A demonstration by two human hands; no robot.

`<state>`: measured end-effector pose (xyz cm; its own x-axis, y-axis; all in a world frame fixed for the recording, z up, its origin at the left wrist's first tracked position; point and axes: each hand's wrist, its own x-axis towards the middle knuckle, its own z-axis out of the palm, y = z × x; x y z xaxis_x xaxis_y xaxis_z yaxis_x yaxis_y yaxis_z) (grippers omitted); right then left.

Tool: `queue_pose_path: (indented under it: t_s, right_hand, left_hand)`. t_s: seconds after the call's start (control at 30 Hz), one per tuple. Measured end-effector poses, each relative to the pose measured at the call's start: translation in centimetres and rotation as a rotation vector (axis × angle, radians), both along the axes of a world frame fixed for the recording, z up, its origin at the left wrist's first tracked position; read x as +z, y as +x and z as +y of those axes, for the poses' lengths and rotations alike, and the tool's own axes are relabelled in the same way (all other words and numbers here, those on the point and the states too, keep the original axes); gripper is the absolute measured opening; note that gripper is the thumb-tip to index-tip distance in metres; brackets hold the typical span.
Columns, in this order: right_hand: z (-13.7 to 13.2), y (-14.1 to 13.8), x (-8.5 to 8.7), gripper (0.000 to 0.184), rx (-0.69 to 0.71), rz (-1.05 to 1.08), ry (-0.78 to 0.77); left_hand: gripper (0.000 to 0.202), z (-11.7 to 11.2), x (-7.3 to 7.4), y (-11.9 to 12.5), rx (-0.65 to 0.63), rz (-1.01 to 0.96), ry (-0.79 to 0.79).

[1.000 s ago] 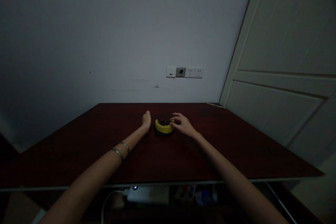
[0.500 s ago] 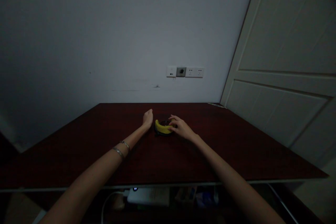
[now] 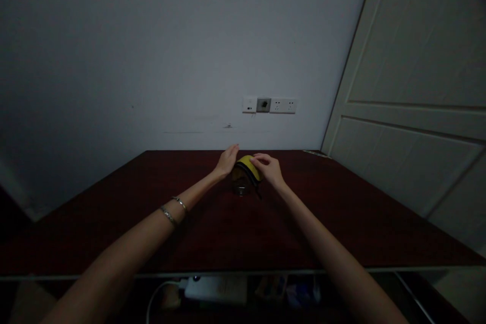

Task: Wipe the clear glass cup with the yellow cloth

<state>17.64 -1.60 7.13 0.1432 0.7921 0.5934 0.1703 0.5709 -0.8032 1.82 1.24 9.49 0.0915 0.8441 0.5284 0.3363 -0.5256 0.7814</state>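
A small yellow and black object (image 3: 246,171) is tilted up on its edge above the dark red table (image 3: 212,233), near the far middle. Something small and shiny hangs or lies just under it; the dim light hides what it is. My right hand (image 3: 269,168) pinches the object's upper right side with closed fingers. My left hand (image 3: 227,160) is at the object's left side with its fingers stretched out, touching or nearly touching it. Two thin bracelets (image 3: 173,209) sit on my left forearm.
A white wall with a row of sockets (image 3: 269,105) stands behind the table. A pale panelled door (image 3: 413,111) is on the right. Below the table's front edge lie a white box (image 3: 214,287) with a white cable (image 3: 157,293) and some dim clutter.
The yellow object lay flat on the table between my hands. Now it is raised and tilted up, and both hands have risen and moved farther away with it.
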Motion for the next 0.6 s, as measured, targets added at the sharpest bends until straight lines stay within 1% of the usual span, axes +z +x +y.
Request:
queue_pose_path:
  t_s: [0.07, 0.17, 0.27, 0.37, 0.5, 0.6]
  right_hand:
    - [0.2, -0.1, 0.6, 0.027, -0.073, 0.079, -0.002]
    - [0.5, 0.0, 1.2, 0.03, -0.149, 0.187, 0.002]
    - [0.6, 0.1, 1.4, 0.034, -0.154, 0.286, -0.003]
    - [0.6, 0.4, 1.5, 0.034, -0.15, 0.307, 0.007]
    - [0.8, 1.0, 1.2, 0.035, -0.072, 0.286, -0.009]
    - [1.3, 1.6, 0.5, 0.05, 0.051, 0.3, -0.063]
  left_hand:
    - [0.041, -0.9, 0.5, 1.0, -0.062, 0.032, 0.013]
    - [0.046, -2.1, 0.6, 2.2, -0.11, 0.124, 0.05]
    - [0.041, -2.9, 0.4, 3.1, -0.186, 0.174, 0.065]
    - [0.036, -2.8, 0.2, 3.4, -0.196, 0.175, 0.092]
    - [0.031, -2.0, -0.1, 3.2, -0.233, 0.124, 0.092]
    - [0.029, -1.5, -0.4, 3.2, -0.275, -0.007, -0.005]
